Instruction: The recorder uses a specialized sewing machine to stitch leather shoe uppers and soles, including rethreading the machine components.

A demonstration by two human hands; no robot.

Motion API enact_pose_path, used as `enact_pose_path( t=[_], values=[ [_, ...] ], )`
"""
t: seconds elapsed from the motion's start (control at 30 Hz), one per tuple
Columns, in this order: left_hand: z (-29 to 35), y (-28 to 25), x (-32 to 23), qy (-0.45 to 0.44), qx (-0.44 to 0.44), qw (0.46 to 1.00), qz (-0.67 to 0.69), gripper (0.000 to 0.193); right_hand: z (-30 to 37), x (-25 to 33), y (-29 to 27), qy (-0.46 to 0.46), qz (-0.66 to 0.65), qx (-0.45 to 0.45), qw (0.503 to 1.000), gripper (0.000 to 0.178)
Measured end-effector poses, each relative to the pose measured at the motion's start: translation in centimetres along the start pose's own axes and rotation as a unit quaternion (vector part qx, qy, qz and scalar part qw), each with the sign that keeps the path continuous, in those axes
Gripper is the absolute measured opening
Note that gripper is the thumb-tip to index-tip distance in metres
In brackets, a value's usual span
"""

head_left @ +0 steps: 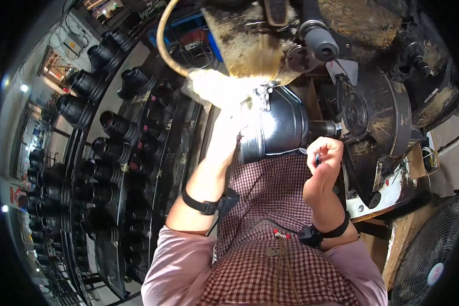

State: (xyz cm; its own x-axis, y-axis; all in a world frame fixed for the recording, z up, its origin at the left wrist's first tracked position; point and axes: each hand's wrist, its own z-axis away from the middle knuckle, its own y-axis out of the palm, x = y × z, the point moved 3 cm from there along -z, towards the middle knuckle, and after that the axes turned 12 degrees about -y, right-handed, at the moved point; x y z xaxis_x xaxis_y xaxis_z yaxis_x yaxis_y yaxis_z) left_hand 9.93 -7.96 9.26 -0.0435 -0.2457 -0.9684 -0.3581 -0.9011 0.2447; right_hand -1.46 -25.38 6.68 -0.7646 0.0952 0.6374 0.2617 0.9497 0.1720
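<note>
A glossy black leather boot upper (pixel 285 122) sits under the presser foot (pixel 263 97) of a worn sewing machine (pixel 260 56), around its lower arm. My left hand (pixel 233 115) lies against the upper's left side. Strong lamp glare washes out its fingers, so their grip cannot be made out. Just right of the upper, my right hand (pixel 325 155) is closed, its fingers curled in. A bit of something small and blue (pixel 317 159) shows between them; its kind is hidden.
Racks on the left carry several black boot uppers (pixel 118 124). A bright lamp (pixel 217 86) on a bent tan neck (pixel 161 35) glares beside the needle. At right stand a dark machine wheel (pixel 400 112), a white worktop (pixel 364 206) and a floor fan (pixel 433 250).
</note>
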Motion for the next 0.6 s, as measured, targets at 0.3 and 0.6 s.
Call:
enact_pose_path(
  t=[0.3,0.6],
  values=[
    [9.2,-5.3,3.0,0.112,-0.191,0.968,0.121,0.078,-1.0,1.1,3.3,0.144,0.12,0.169,0.968,0.011],
    [11.9,-6.1,2.2,0.252,-0.33,0.859,-0.3,0.08,-0.7,0.6,10.7,0.042,0.066,0.182,0.98,0.015]
  ],
)
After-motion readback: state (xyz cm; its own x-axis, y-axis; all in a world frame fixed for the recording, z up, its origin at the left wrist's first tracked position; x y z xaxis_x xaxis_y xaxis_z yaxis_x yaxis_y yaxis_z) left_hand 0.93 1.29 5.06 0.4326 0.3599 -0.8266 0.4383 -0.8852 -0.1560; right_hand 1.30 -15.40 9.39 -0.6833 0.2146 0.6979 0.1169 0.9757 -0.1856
